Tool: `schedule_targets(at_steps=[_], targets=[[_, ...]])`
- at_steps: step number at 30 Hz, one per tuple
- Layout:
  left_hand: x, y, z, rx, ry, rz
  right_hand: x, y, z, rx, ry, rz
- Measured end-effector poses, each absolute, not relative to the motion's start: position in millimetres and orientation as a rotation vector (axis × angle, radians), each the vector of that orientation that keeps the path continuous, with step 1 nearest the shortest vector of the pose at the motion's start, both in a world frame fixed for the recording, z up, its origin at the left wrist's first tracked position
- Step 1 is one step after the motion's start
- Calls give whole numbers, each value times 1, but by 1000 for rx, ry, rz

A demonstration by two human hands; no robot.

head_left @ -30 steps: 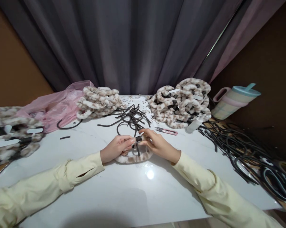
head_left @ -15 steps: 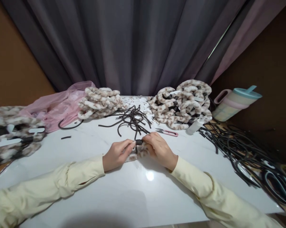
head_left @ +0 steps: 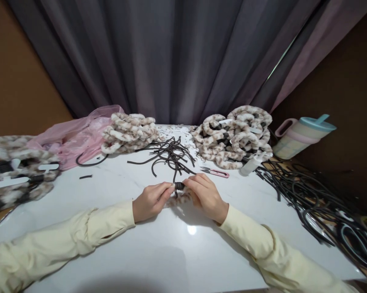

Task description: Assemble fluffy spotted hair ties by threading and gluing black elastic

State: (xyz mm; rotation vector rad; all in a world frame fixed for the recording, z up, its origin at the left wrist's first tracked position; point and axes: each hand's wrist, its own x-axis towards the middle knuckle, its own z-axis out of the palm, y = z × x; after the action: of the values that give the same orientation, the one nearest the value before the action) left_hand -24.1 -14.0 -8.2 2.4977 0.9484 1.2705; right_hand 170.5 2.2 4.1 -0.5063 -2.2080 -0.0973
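Between my two hands is a dark cord wound in tight coils, with a loose end standing up from it. The coils sit on a ring of plush brown-and-white rope, which hangs below, partly hidden by my fingers. My left hand is closed, thumb and fingertips pinching the left end of the coils. On the right end my right hand is closed too, its fingers bent over the rope and coils. Just beyond lies a heap of cut dark cords. Pink thread snips rest beyond my right hand.
Plush rope bundles stand at the back left, others at the back right. A pink plastic bag lies left. To the right are a small clear bottle, a tumbler and a tangle of black cords.
The view has shifted slightly, so things sit a little lower. Both hands keep hold at the coiled cord, and my right fingers have moved slightly at its right end.
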Motion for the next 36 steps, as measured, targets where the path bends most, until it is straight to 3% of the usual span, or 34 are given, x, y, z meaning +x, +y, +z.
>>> schedule_targets(at_steps=[36], targets=[[-23,-10,-12,2571,932,1291,173,6,0,-433,-2266,-212]])
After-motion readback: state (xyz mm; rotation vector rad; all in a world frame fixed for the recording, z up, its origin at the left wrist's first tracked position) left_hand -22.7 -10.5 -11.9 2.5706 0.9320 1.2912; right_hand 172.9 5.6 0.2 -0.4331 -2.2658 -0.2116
